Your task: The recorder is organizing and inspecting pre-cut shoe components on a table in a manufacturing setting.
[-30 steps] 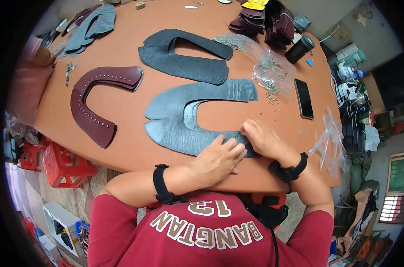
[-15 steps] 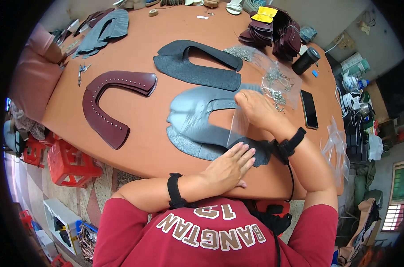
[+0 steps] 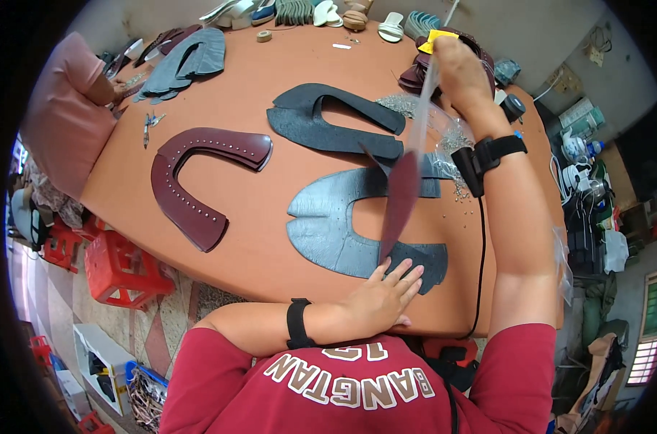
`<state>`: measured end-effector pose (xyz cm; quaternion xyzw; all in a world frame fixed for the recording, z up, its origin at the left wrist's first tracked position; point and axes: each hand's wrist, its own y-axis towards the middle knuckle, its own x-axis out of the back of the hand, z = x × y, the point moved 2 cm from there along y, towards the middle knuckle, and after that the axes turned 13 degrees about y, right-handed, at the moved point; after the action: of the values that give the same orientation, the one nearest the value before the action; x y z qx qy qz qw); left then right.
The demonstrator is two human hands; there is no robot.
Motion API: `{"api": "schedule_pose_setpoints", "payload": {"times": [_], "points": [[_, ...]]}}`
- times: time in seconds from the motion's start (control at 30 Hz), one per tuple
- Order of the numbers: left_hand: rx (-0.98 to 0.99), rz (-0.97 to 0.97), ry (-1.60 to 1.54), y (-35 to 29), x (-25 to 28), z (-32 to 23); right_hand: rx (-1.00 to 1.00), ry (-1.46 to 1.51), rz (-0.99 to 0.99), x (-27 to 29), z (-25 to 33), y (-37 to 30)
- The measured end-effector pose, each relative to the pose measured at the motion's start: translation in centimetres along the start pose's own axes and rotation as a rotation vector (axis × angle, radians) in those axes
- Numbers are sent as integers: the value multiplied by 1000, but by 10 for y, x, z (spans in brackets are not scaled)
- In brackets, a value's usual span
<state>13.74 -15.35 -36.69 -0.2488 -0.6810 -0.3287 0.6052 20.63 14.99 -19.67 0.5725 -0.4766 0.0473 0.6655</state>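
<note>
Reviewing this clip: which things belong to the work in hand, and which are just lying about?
In use, judging by contact:
- grey U-shaped piece, under the left hand
- translucent strip, raised in the right hand

Seemingly lying about:
- studded maroon piece
- tape roll
- white sandal
- red stool

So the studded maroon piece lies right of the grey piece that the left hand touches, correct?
No: the head view shows the studded maroon piece lying left of the grey piece that the left hand touches.
</note>
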Motion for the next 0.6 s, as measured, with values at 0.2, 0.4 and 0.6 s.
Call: {"api": "schedule_pose_setpoints", "payload": {"times": [0.2, 0.4, 0.6], "points": [[-64, -5, -149, -5, 11, 10, -469, 362, 361, 12, -15, -26], [75, -2, -43, -27, 39, 46, -83, 941, 617, 4, 115, -82], [192, 148, -75, -41, 46, 56, -104, 750, 738, -31, 178, -115]]}}
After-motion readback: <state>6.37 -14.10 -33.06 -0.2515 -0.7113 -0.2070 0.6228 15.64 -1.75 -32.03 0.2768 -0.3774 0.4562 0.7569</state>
